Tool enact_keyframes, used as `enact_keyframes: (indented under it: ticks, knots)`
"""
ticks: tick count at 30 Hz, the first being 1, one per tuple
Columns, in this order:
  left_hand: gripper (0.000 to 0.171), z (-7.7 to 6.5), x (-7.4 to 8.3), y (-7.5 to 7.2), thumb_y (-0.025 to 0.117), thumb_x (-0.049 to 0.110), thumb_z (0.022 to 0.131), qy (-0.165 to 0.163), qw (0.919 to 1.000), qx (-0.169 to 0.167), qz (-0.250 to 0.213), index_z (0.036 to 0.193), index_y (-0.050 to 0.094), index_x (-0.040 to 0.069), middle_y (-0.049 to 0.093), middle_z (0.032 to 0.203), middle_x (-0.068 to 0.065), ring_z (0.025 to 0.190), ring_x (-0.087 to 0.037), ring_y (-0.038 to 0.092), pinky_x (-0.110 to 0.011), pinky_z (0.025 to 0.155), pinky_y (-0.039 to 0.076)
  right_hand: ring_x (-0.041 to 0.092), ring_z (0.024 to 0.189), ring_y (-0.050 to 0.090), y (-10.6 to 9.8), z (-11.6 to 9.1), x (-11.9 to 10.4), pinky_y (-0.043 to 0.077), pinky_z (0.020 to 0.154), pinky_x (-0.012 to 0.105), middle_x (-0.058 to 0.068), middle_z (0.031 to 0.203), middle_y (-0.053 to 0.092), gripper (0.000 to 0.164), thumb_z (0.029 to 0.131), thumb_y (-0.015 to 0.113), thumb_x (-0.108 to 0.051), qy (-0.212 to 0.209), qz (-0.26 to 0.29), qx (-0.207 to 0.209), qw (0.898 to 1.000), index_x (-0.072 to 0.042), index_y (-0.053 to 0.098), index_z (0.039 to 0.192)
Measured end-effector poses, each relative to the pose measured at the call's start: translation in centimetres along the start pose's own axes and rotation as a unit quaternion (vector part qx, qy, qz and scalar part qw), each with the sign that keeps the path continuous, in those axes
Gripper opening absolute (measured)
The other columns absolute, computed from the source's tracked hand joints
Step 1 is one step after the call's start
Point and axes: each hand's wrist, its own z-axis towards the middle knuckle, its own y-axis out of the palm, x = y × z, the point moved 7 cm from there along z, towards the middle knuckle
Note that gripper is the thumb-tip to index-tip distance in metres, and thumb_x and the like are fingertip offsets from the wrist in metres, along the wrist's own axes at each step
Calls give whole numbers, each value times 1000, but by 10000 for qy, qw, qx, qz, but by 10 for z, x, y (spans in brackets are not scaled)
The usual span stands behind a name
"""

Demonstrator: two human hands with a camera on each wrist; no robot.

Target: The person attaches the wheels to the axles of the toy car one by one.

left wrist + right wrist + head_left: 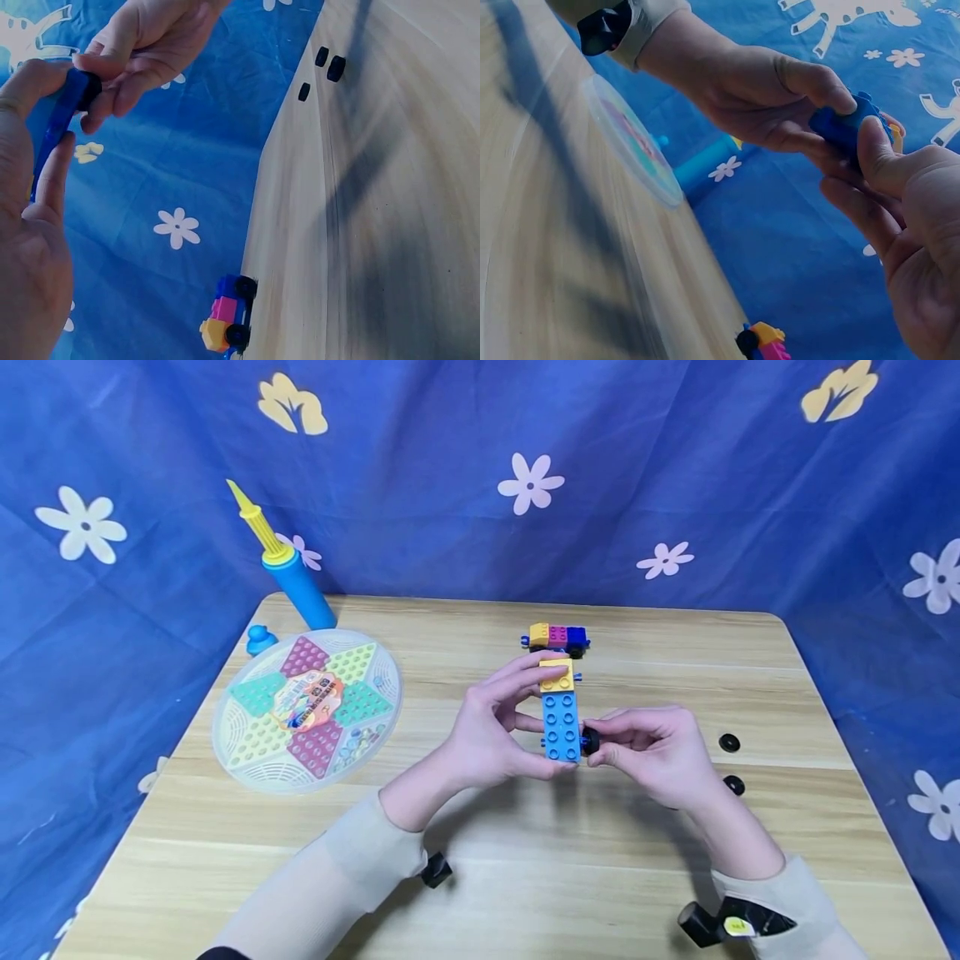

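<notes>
In the head view my left hand (pixel 498 722) grips a toy block car (pixel 560 727) above the table, thumb at its near end and fingertips on its yellow brick (pixel 557 675). The rest of its studded top is blue, with small blue axle ends at the sides. My right hand (pixel 660 747) pinches a black wheel (pixel 592 741) between thumb and fingers at the car's near right axle. The left wrist view shows this wheel (pixel 91 91) right against the blue side. In the right wrist view, the thumb and fingers hide most of the wheel.
Behind the hands stands another block car (pixel 557 637) in yellow, pink and blue. Loose black wheels (pixel 729 742) lie right of the right hand; three show in the left wrist view. At left are a round Chinese checkers board (pixel 247 768), a blue-and-yellow pump (pixel 300 589) and a small blue piece (pixel 260 640).
</notes>
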Motion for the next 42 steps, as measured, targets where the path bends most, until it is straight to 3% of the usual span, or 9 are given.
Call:
enact_keyframes:
  ticks: [8,17,24,29,33,38,42]
  knots:
    - [95,5,9,7,95,-22,57,205,9996,-208,-8,144,59,-7,48,156,-9,119,-33,63,-47,78,65,20,94,78,-6,-3,3,64,76,33,12,109,79,25,85,84,8,101,557,-249,9981,6,79,109]
    - [98,4,10,5,95,-23,55,252,9996,-143,4,145,58,-7,47,156,-13,121,-34,64,-47,78,65,27,98,78,-11,-1,-3,63,78,40,19,110,77,28,87,80,12,-65,651,-387,9971,17,71,113]
    - [96,4,11,8,95,-22,57,364,9991,-212,3,145,57,-8,46,157,-11,120,-33,63,-48,78,65,22,94,79,-9,-2,0,64,76,36,14,107,79,29,88,83,4,-2,492,-348,9982,17,72,110]
    - [95,3,10,8,95,-21,59,278,9992,-259,86,145,57,-7,46,157,-10,119,-31,63,-46,79,65,22,91,79,-6,-4,1,64,74,37,13,106,79,25,85,83,11,103,368,-202,9991,15,74,108]
    - [95,2,9,8,95,-20,58,306,9989,-316,167,144,58,-7,46,157,-10,119,-31,62,-45,78,65,20,86,79,-4,-3,-3,64,69,34,15,103,79,31,76,81,26,81,90,-70,9999,13,77,104]
    - [93,2,9,7,96,-19,57,396,9984,-336,241,142,59,-7,46,156,-11,119,-32,61,-45,78,65,16,80,78,0,0,-12,62,57,27,15,98,79,43,66,79,34,-187,-608,-96,9979,8,80,100]
    - [92,1,8,6,96,-19,58,399,9984,-304,249,141,60,-8,46,156,-12,122,-32,61,-45,77,65,14,80,77,4,3,-15,60,54,25,19,95,78,48,63,81,35,-419,-779,-163,9959,7,80,101]
